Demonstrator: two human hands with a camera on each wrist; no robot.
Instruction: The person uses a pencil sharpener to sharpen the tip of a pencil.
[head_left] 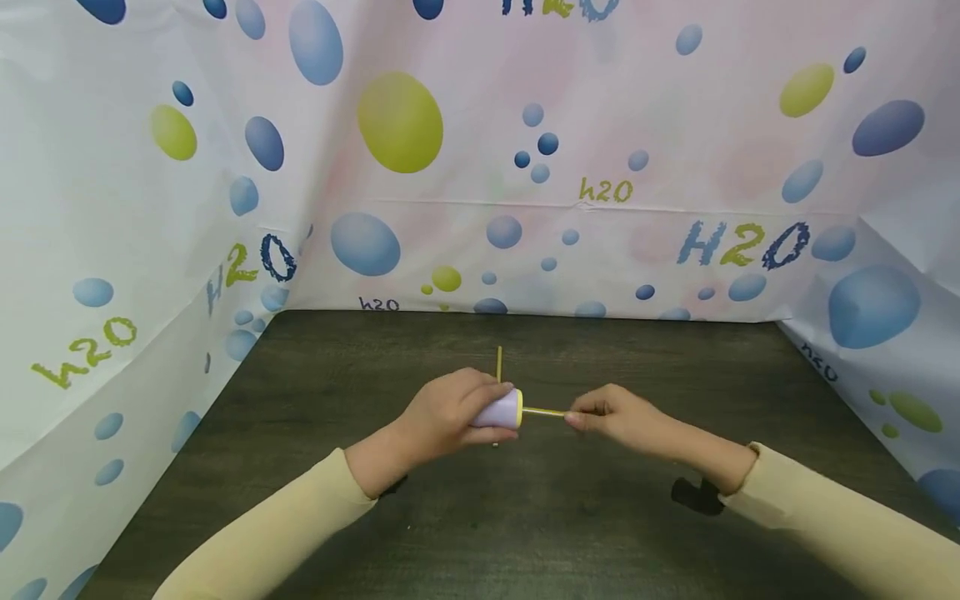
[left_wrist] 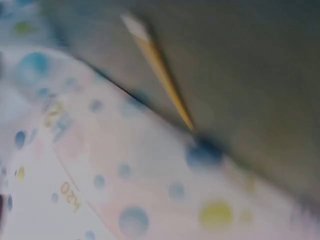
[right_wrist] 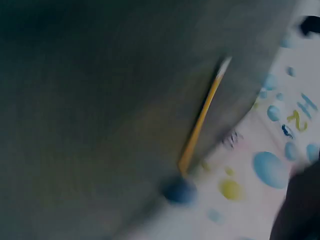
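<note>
In the head view my left hand (head_left: 450, 412) grips a small lavender cylinder (head_left: 497, 410) with a yellow rim, lying sideways. From its rimmed end a thin yellow pencil-like stick (head_left: 543, 412) runs across to my right hand (head_left: 618, 421), which pinches the stick's far end between thumb and fingers. Whether the stick enters the cylinder or only touches it, I cannot tell. A second yellow stick (head_left: 499, 364) lies on the table, partly hidden by my left hand. Both wrist views catch this stick (left_wrist: 162, 75) with a whitish end, blurred; neither hand appears there.
The dark wood-grain table (head_left: 585, 517) meets a white backdrop (head_left: 480, 183) printed with coloured dots and "H2O" lettering at the back and both sides. A black object (head_left: 697, 496) shows below my right wrist.
</note>
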